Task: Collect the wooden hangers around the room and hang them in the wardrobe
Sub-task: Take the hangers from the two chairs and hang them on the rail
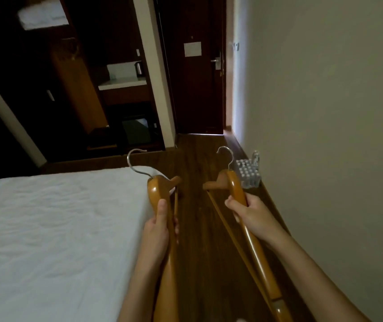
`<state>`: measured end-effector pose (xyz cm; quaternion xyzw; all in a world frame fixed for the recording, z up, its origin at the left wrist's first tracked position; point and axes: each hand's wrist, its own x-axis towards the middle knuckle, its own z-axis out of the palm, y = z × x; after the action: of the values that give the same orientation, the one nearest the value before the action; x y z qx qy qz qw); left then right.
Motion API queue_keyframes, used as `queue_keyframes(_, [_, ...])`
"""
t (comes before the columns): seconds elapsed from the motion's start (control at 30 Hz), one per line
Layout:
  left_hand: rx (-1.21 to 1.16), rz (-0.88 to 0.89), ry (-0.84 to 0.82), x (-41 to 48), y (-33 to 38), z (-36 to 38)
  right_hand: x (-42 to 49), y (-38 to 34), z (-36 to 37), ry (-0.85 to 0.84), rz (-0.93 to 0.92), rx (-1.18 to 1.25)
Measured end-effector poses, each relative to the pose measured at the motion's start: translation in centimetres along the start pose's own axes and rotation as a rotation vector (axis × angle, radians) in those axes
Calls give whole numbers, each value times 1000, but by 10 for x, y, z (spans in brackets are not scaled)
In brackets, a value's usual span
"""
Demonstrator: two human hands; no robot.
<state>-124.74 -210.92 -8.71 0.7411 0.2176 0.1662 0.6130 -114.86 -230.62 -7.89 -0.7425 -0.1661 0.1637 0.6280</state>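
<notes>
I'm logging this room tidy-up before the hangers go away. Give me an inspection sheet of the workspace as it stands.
Surface: wooden floor running between the bed and the wall.
Job's things: left hanger and right hanger, both wooden, metal hooks pointing ahead; wardrobe ahead on the left, dark inside.
Clutter: pack of bottles on the floor against the wall.
Hands: left hand grips the left hanger; right hand grips the right hanger.
Cables: nothing seen.
Surroundings: door at the passage's end; kettle on a counter beside the wardrobe.
</notes>
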Motion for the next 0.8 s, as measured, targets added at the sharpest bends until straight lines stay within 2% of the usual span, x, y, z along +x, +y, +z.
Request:
queue_keyframes(0.13, [31, 54, 56, 130, 14, 26, 147, 0, -20, -7, -40, 11])
queue_keyframes(0.37, [40, 15, 139, 331, 39, 60, 388, -32, -37, -165, -80, -24])
queue_keyframes(0.8, [-21, -13, 248, 685, 21, 60, 766, -40, 22, -400, -83, -104])
